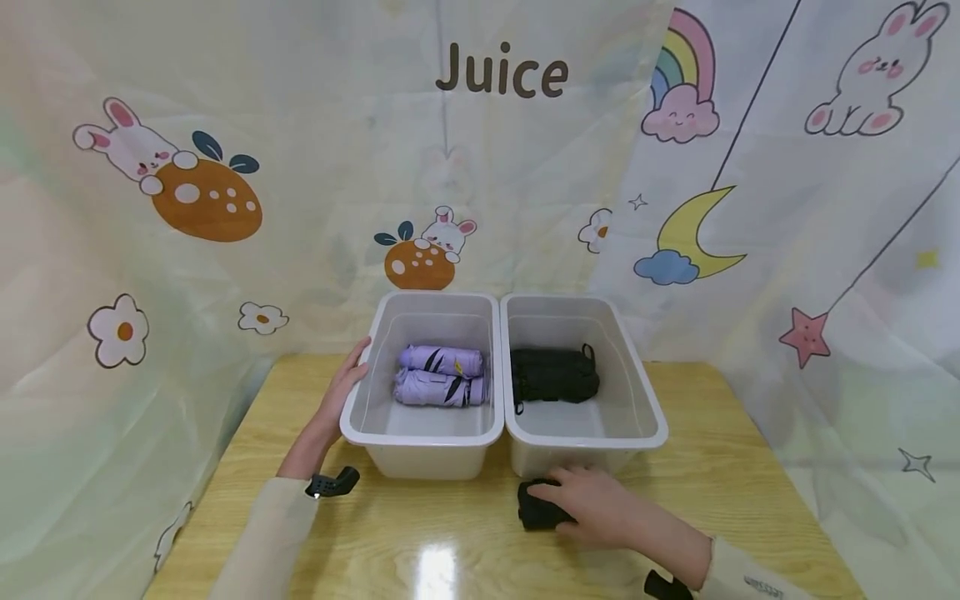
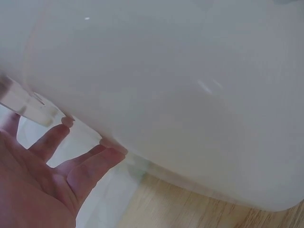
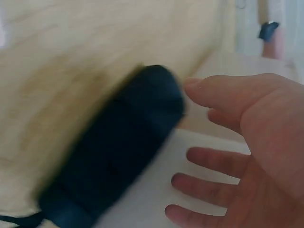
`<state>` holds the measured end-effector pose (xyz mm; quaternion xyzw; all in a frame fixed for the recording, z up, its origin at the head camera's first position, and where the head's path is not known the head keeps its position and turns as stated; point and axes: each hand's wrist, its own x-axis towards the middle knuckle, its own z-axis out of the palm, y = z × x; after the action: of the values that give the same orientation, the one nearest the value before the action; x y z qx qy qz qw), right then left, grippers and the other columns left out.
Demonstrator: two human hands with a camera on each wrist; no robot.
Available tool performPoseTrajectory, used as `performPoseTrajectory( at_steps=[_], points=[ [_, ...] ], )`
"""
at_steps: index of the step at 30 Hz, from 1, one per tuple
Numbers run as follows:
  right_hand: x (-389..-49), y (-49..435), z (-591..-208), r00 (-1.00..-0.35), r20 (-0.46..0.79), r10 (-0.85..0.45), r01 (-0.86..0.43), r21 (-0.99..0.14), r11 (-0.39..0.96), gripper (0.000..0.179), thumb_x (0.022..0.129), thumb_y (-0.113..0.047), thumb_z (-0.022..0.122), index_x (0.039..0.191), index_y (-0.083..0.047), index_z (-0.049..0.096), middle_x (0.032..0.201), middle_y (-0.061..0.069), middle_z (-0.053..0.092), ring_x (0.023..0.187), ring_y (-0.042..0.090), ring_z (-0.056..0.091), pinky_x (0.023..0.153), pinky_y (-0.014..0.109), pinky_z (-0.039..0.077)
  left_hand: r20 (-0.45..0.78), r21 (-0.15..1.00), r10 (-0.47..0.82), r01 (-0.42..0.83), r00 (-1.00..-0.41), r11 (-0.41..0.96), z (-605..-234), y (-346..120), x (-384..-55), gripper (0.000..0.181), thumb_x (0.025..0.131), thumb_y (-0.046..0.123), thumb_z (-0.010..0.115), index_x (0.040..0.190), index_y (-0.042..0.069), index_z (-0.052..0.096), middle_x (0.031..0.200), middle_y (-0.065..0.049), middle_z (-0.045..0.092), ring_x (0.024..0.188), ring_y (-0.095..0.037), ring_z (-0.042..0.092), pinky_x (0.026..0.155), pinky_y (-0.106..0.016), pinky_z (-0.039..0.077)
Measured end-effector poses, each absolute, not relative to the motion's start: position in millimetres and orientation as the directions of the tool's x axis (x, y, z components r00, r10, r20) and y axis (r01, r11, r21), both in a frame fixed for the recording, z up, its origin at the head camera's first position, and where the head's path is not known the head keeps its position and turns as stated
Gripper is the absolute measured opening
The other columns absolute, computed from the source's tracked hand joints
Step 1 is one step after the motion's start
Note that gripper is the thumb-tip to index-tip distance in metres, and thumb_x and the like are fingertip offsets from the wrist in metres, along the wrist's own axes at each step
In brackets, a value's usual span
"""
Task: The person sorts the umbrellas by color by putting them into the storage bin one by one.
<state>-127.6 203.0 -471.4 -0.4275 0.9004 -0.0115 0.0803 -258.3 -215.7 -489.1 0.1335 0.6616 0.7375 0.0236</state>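
Note:
My left hand [image 1: 347, 387] rests against the outer left side of the left white bin [image 1: 422, 439], fingertips touching just under its rim; the left wrist view shows those fingers [image 2: 97, 166] extended. Two purple folded umbrellas [image 1: 438, 387] lie inside that bin. In front of the right bin [image 1: 585, 442], my right hand [image 1: 596, 504] is at a black folded umbrella [image 1: 537, 510]. Seen from the right wrist, the thumb is by one end of this umbrella [image 3: 114, 147] and the other fingers are spread. Its strap shows at the far end.
Black folded umbrellas [image 1: 555, 375] lie in the right bin; how many is unclear. Both bins stand side by side on a wooden table [image 1: 390, 542]. Behind and around it hangs a printed curtain [image 1: 330, 167]. Dark bands [image 1: 333, 482] sit on the wrists.

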Motion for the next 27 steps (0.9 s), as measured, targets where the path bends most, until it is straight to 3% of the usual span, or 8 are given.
performPoseTrajectory(
  at_steps=[5,8,15,22,27],
  points=[
    [-132,211,-493,-0.653,-0.172,-0.737,-0.736,-0.084,0.672,0.071,0.084,-0.039,0.076,0.146,-0.024,0.045,0.135,0.009,0.051,0.118,0.030,0.051,0.089,0.050,0.046,0.155,0.986,0.220,0.139,-0.963,-0.087,-487,-212,-261,0.053,0.108,0.027,0.030,0.157,0.020,0.013,0.159,-0.014,0.016,0.138,-0.041,0.024,0.104,-0.059,0.028],
    [-135,211,-504,-0.650,-0.173,-0.740,-0.738,-0.088,0.669,0.074,0.084,-0.041,0.075,0.148,-0.025,0.042,0.135,0.009,0.051,0.116,0.030,0.052,0.088,0.048,0.046,0.154,0.987,0.215,0.140,-0.964,-0.083,-487,-212,-262,0.052,0.108,0.027,0.031,0.157,0.020,0.014,0.159,-0.014,0.017,0.138,-0.042,0.025,0.104,-0.060,0.028],
    [-138,204,-522,-0.584,-0.107,-0.805,-0.811,0.045,0.583,0.080,0.082,-0.051,0.073,0.150,-0.027,0.038,0.126,0.010,0.055,0.108,0.028,0.055,0.085,0.044,0.048,0.148,0.986,0.200,0.129,-0.969,-0.105,-488,-213,-259,0.053,0.107,0.026,0.031,0.157,0.021,0.014,0.158,-0.014,0.018,0.137,-0.043,0.026,0.104,-0.062,0.027],
    [-139,219,-544,-0.624,-0.089,-0.776,-0.770,-0.101,0.630,0.088,0.083,-0.066,0.061,0.155,-0.030,0.024,0.134,0.010,0.049,0.112,0.027,0.054,0.084,0.044,0.049,0.156,0.983,0.222,0.129,-0.962,-0.132,-490,-213,-259,0.054,0.107,0.025,0.031,0.157,0.019,0.011,0.159,-0.015,0.016,0.139,-0.042,0.023,0.106,-0.059,0.026],
    [-143,224,-553,-0.601,-0.033,-0.799,-0.780,-0.197,0.594,0.081,0.087,-0.061,0.060,0.154,-0.030,0.028,0.129,0.007,0.051,0.103,0.021,0.058,0.078,0.040,0.051,0.162,0.983,0.213,0.140,-0.963,-0.116,-489,-214,-258,0.054,0.107,0.025,0.031,0.157,0.020,0.012,0.158,-0.015,0.018,0.138,-0.042,0.024,0.104,-0.058,0.028]
  ],
)
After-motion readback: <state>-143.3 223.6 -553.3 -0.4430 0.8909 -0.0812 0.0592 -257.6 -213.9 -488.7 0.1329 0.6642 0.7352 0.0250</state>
